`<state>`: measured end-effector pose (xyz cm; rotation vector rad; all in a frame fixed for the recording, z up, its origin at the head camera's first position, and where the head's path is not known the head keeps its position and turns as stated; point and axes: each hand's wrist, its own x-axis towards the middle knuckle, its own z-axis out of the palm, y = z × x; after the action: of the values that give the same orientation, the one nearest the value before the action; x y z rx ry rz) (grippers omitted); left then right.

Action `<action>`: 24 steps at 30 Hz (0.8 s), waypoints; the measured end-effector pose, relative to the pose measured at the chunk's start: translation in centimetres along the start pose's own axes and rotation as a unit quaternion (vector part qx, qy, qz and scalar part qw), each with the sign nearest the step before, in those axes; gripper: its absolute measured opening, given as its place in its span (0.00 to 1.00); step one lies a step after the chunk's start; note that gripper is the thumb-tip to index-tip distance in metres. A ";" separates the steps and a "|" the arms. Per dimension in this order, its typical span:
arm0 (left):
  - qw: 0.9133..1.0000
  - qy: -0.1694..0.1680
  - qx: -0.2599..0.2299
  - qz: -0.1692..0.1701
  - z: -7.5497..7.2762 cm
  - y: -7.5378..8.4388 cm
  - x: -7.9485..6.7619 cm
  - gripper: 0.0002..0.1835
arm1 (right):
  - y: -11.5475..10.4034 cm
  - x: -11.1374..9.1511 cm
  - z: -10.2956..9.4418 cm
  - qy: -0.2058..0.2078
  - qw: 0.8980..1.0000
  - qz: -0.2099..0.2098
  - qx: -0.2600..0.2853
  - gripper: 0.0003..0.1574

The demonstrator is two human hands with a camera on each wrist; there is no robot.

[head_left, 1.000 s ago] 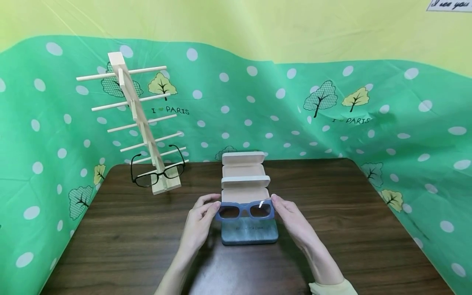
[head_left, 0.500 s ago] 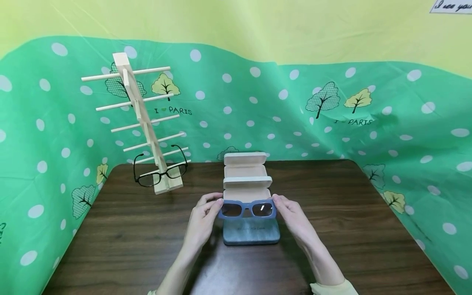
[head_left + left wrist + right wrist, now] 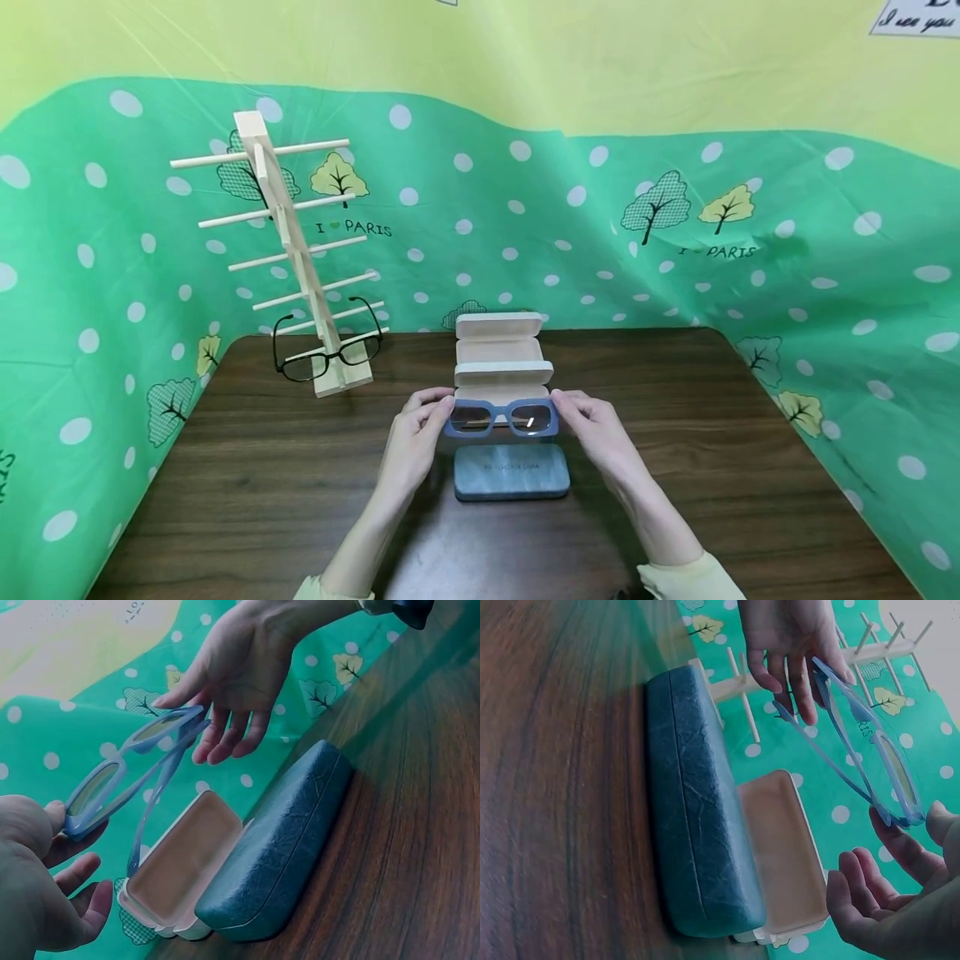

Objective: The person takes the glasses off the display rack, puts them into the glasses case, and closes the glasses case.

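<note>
Blue-framed sunglasses (image 3: 501, 418) with dark lenses are held up above the table by both hands. My left hand (image 3: 415, 446) pinches one end of the frame between thumb and fingers. At the opposite end, my right hand (image 3: 600, 433) pinches the other corner. Both temples (image 3: 154, 799) are folded inward behind the frame, one lying closer to it than the other. Below and nearer to me lies a closed blue-green glasses case (image 3: 512, 472) with faint lettering on top. Pale open compartments (image 3: 498, 352) stand in a row behind it, partly hidden by the sunglasses.
At the back left stands a wooden glasses rack (image 3: 296, 242) with several pairs of pegs. Black-framed eyeglasses (image 3: 327, 357) hang on its lowest part. A green and yellow printed cloth (image 3: 510, 192) rises behind the dark wooden table (image 3: 247, 500).
Both hands have moved the sunglasses slightly up and away from me, so the closed case's top now shows fully below them. The head view has shifted a little.
</note>
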<state>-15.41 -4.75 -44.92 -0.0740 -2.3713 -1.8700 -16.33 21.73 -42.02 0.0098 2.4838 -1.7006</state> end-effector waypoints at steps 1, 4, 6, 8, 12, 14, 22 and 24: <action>1.000 0.001 -0.002 0.000 0.0 -0.1 0.1 0.21 | 0.0 0.1 -0.1 -0.008 1.000 -0.001 0.003 0.28; 1.000 0.002 -0.004 -0.006 0.1 -0.1 0.4 0.21 | 0.0 0.3 -0.5 -0.039 0.999 -0.005 0.009 0.28; 1.000 0.000 -0.003 -0.008 0.1 -0.2 0.6 0.21 | 0.0 0.6 -0.8 -0.057 0.998 -0.006 0.010 0.28; 1.000 -0.003 0.003 -0.008 0.1 -0.3 0.9 0.20 | 0.1 0.8 -1.1 -0.074 0.997 -0.004 0.005 0.28; 0.999 -0.023 0.023 0.001 0.0 -0.6 1.5 0.21 | 0.1 1.5 -1.6 -0.091 0.996 0.002 -0.018 0.27; 0.999 -0.035 0.035 0.004 -0.1 -0.7 1.8 0.22 | 0.1 1.8 -1.8 -0.098 0.995 0.001 -0.033 0.26; 0.994 -0.061 0.085 0.015 -0.5 -1.3 3.0 0.19 | 0.5 3.0 -2.0 -0.121 0.992 0.002 -0.032 0.27; 0.994 -0.065 0.088 0.012 -0.6 -1.3 3.3 0.17 | 0.6 3.2 -2.0 -0.119 0.992 0.006 -0.027 0.27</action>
<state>-18.81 -5.81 -45.63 -0.2132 -2.5974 -1.6863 -19.70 23.55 -42.25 -0.1733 2.3464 -1.5303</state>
